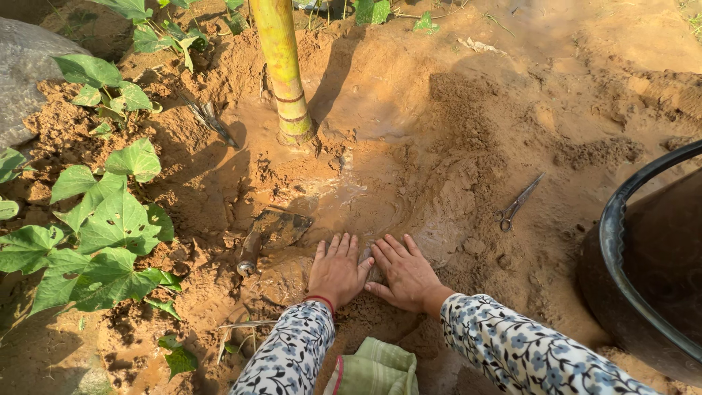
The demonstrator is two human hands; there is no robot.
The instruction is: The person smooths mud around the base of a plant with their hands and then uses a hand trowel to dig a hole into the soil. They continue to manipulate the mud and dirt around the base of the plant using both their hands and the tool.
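My left hand [336, 269] lies flat, palm down, on wet brown soil, fingers together and pointing away from me. Beside it my right hand [404, 272] presses flat on the same mud, fingers slightly spread. Both touch the rim of a muddy, water-soaked hollow [344, 194] around a yellow-green bamboo-like stem [284, 69]. A mud-caked trowel [269, 235] lies just left of my left hand. My sleeves are white with a dark floral print, and a red thread circles my left wrist.
Rusty scissors [518, 203] lie on the dry soil to the right. A large black basin [643, 263] stands at the right edge. Broad green leaves [110, 227] cover the left side. A grey rock [25, 73] sits at the upper left. A green cloth [376, 369] lies near my knees.
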